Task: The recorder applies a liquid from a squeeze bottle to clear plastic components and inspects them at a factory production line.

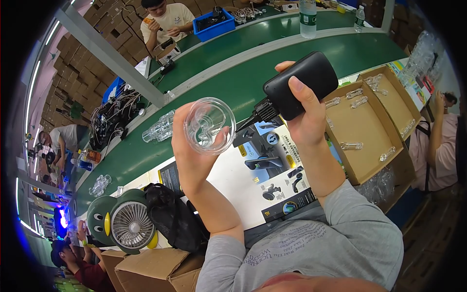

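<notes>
Clear round plastic piece (pixel 209 125) gripped in left-hand fingers (pixel 181 127); right fingers (pixel 305 100) clasp a black, seemingly nozzled bottle (pixel 301 85).

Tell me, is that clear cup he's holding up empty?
Empty, it seems: the clear cup in the left hand shows only its moulded base, open mouth facing the camera.

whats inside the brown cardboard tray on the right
A few small clear plastic parts lie scattered on the floor of the cardboard tray; its near-left corner is covered by the right hand.

One head-worn fisheye view looks down, close over the green workbench (pixel 253 78); edges bend outward.
</notes>
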A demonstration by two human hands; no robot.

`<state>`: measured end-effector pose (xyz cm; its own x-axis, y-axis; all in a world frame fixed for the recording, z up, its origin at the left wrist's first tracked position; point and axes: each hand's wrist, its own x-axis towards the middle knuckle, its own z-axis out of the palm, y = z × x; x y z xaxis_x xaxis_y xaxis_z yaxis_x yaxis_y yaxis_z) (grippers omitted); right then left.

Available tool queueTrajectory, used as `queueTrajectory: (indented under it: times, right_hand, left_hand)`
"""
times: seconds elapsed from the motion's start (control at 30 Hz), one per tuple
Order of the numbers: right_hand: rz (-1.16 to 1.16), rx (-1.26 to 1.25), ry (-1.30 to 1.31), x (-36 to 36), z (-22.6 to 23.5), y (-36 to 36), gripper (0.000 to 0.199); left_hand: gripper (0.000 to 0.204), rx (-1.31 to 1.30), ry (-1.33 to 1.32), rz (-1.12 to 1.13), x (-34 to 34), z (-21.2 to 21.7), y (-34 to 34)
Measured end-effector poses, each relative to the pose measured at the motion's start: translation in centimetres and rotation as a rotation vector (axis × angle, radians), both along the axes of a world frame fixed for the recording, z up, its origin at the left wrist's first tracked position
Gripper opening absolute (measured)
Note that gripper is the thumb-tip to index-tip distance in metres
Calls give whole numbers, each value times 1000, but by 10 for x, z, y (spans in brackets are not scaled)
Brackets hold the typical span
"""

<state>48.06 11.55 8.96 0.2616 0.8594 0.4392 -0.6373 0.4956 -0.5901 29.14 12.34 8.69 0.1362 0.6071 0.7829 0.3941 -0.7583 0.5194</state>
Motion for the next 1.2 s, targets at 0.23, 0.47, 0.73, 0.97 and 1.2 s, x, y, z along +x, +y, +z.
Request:
queueTrajectory:
  times: [0.23, 0.47, 0.73, 0.97, 1.2]
  right_hand:
    - [-7, 2, 5, -1, 0, 1, 31]
    - [-11, -4, -6, 3, -1, 2, 32]
    - [-23, -1, -6, 2, -2, 3, 32]
    - [-24, 7, -1, 4, -1, 3, 32]
    - [-23, 4, -5, 3, -2, 3, 31]
  left_hand:
    - [46, 86, 79, 43, -4, 8, -2]
    - [49, -38, -40, -29, -7, 2, -2]
    - [49, -44, -162, -182, -10, -3, 1]
    - [51, 46, -98, -69, -14, 3, -3]
    - [55, 3, -178, -127, -17, 2, -2]
